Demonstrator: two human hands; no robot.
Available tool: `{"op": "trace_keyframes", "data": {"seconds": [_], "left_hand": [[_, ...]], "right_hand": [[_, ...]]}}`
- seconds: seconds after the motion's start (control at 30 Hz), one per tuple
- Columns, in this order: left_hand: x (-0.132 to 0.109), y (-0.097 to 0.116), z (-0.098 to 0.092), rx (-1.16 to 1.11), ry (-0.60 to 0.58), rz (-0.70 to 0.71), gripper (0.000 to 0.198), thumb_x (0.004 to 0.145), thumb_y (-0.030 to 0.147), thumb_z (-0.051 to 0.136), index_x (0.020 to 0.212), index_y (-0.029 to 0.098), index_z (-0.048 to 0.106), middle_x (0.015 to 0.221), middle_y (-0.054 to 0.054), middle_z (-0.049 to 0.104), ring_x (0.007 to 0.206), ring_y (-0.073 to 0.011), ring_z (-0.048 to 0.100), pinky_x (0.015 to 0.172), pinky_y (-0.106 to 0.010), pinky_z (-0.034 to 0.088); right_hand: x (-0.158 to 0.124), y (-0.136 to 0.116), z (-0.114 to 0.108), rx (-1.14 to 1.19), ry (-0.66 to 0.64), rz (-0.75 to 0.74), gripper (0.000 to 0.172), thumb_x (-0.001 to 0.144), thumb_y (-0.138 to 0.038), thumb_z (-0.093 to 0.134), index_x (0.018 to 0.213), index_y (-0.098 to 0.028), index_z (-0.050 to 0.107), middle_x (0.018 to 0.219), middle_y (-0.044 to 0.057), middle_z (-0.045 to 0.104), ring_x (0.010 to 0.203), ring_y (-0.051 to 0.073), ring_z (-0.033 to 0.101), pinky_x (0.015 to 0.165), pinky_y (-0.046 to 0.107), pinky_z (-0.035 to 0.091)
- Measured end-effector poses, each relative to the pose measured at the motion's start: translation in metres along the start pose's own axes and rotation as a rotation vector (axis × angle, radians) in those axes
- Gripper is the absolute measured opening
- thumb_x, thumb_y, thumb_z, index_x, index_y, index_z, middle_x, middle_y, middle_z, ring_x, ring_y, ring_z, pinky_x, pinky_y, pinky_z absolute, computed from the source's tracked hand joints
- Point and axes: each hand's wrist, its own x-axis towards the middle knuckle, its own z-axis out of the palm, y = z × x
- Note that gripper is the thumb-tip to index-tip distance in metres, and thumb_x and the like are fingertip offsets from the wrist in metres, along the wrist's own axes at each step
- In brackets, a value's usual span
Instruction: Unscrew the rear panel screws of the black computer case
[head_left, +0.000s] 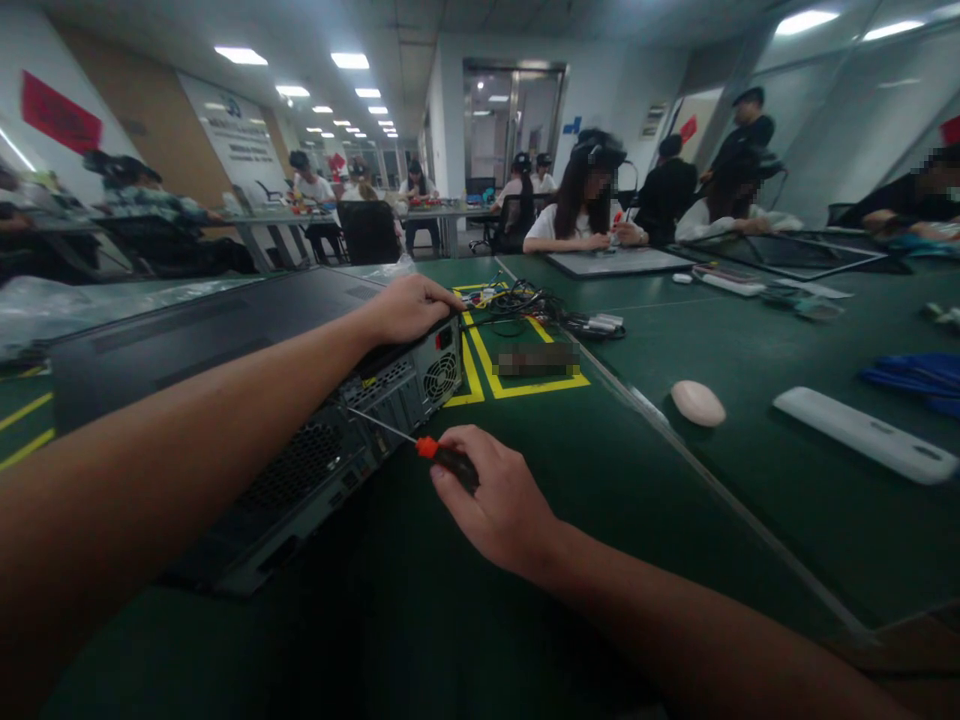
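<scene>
A dark desktop computer case [247, 312] lies on its side on the green table, its metal rear panel turned toward my right hand. Over the case's far rear corner, my left hand [409, 308] rests with its fingers bent around the edge. My right hand [499, 500] is closed on a screwdriver [450, 460] with a black and red handle. Its thin shaft points left and up, the tip at the slot area of the rear panel. Whether it sits in a screw is too small to tell. My left forearm hides part of the case.
Behind the case's corner lies a tangle of cables [525, 300], beside yellow tape marks [540, 387]. A pale mouse [698, 403], a long white device [862, 432] and a blue cloth [919, 375] lie to the right. Clear plastic [37, 310] is at the left. Several people sit beyond.
</scene>
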Motion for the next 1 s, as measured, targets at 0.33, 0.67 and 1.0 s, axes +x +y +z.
{"op": "trace_keyframes", "data": {"seconds": [0.33,0.67,1.0], "left_hand": [[-0.002,0.005,0.000,0.042,0.008,0.007,0.040,0.087,0.027,0.057,0.116,0.024,0.084,0.118,-0.005,0.082,0.109,-0.0266,0.075,0.107,-0.041,0.052],[-0.003,0.005,-0.001,0.059,-0.003,0.024,0.042,0.087,0.028,0.055,0.118,0.022,0.084,0.118,-0.008,0.082,0.108,-0.0285,0.075,0.107,-0.044,0.052],[-0.001,0.001,0.001,0.022,-0.021,0.047,0.042,0.088,0.030,0.054,0.117,0.025,0.084,0.126,-0.007,0.079,0.120,-0.0282,0.072,0.112,-0.043,0.049]], "right_hand": [[0.001,0.001,-0.002,-0.074,-0.050,0.029,0.022,0.104,-0.031,0.053,0.114,-0.017,0.068,0.102,0.008,0.070,0.088,0.021,0.065,0.078,0.035,0.048],[0.012,-0.015,-0.028,-0.227,-0.308,0.228,0.007,0.092,-0.014,0.054,0.096,-0.020,0.056,0.083,0.001,0.061,0.070,0.016,0.051,0.064,0.031,0.031],[-0.008,-0.038,-0.086,1.123,-0.106,0.313,0.038,0.097,-0.043,0.069,0.076,-0.024,0.044,0.056,-0.010,0.041,0.046,0.008,0.035,0.049,0.021,0.040]]}}
